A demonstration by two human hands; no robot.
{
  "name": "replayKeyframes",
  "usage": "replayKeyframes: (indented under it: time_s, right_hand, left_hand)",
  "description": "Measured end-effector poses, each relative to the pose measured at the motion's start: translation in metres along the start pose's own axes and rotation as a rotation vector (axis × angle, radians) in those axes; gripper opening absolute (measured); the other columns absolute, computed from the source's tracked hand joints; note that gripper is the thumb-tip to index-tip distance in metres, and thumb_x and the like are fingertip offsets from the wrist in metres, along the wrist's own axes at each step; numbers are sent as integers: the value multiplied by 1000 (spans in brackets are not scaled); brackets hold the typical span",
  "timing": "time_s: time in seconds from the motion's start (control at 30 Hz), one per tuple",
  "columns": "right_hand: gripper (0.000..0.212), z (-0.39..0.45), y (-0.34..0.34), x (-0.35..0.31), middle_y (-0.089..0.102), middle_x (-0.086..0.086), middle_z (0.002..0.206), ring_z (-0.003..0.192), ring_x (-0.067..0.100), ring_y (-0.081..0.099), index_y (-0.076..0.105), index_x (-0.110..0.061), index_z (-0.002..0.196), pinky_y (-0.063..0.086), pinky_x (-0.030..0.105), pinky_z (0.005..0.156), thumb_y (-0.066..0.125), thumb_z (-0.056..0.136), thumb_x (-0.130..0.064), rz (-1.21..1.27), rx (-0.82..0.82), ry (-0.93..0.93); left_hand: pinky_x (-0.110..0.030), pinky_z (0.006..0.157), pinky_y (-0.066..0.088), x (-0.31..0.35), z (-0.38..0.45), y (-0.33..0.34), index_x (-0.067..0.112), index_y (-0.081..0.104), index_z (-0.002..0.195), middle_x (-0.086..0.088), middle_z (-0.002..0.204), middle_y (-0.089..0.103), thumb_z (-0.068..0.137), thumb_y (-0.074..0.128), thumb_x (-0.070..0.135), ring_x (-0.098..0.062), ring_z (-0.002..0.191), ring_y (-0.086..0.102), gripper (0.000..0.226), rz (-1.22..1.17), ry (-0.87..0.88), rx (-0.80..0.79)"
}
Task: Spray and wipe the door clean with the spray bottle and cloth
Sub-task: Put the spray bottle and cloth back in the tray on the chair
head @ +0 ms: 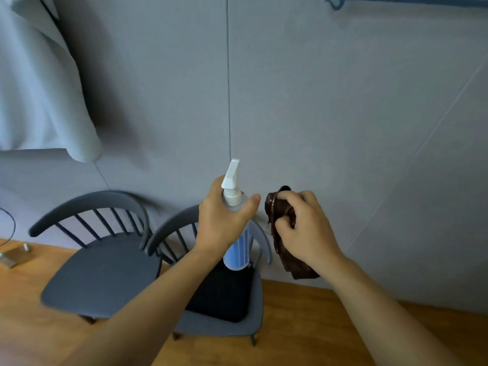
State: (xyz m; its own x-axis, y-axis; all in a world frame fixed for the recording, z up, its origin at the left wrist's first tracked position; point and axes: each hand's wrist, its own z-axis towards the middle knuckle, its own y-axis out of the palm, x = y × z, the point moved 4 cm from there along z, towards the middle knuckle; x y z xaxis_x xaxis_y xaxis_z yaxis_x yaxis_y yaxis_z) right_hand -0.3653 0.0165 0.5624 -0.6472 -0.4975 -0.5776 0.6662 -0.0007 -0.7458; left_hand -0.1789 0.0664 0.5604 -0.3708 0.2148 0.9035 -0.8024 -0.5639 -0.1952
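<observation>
Your left hand [224, 220] gripped the bottle [236, 228] around its neck and upper body, fingers wrapped behind it and the thumb curled across the front just below the white cap. The bottle stood nearly upright, its white nozzle [231, 173] pointing up and away toward the grey door [343, 114] in front of you. Blue showed through the lower part of the clear bottle, below your hand.

Your right hand [301, 225] held the cloth [284, 233], a dark brown one, bunched in curled fingers. Part of it stuck out above your knuckles and the rest hung down below your wrist. The cloth was just beside the bottle, not touching it, and I couldn't tell whether it touched the door.

A thin vertical seam [228, 75] ran down the door above the nozzle. Below your arms stood two grey chairs: one [100, 273] to the left, and one [224, 313] under the bottle with a black pad [224, 294] on its seat. Both stood on the wooden floor [303, 326]. A pale curtain [39, 88] hung at the upper left.
</observation>
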Motion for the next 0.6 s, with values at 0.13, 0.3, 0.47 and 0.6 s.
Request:
replayKeyframes:
  time_s: [0.13,0.3,0.47,0.6]
  right_hand:
    - [46,1,65,-32,45,-5,115,102,18,57,59,-31,135,52,27,79,64,92,-16,2,57,100]
    - [45,-1,125,-74,47,-2,116,105,20,56,58,-30,134,54,32,82,62,91,-16,23,81,240]
    - [44,4,155,-91,45,-5,109,98,19,55,58,-32,131,53,34,77,62,90,-18,8,119,288]
    - [43,8,171,-86,46,-3,111,99,23,56,59,-30,131,56,43,80,63,89,-17,-9,110,301]
  left_hand:
    - [-15,72,53,-41,26,-47,35,55,110,11,89,65,79,85,45,-11,82,66,44,-27,17,-106]
    - [-13,78,52,-80,46,-96,32,55,121,16,94,64,79,88,41,-6,88,64,55,-61,-3,-216]
    - [-12,81,50,-109,55,-123,37,54,125,17,100,63,78,85,48,-8,96,64,57,-68,-23,-258]
    - [-20,85,54,-133,56,-134,40,53,128,13,103,64,78,87,41,-14,98,65,61,-114,-60,-310]
